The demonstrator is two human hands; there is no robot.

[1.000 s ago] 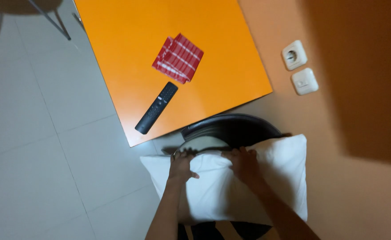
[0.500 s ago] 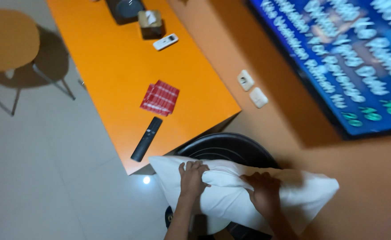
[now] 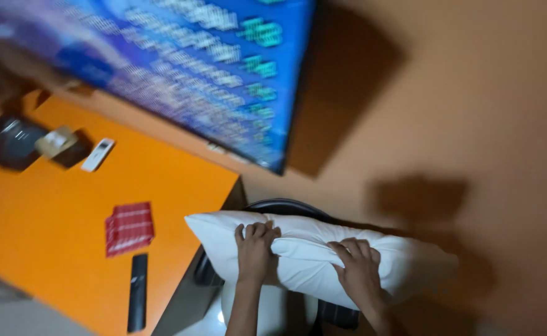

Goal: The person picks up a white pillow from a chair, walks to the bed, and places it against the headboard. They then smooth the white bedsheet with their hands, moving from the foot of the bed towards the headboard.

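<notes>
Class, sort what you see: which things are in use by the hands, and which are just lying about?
In use:
left hand
right hand
white pillow

Lying about:
red checked cloth
black remote
white remote
orange table
wall screen

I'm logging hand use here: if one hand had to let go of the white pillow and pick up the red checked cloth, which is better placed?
Likely the left hand: it grips the pillow on the side nearer the red checked cloth.
</notes>
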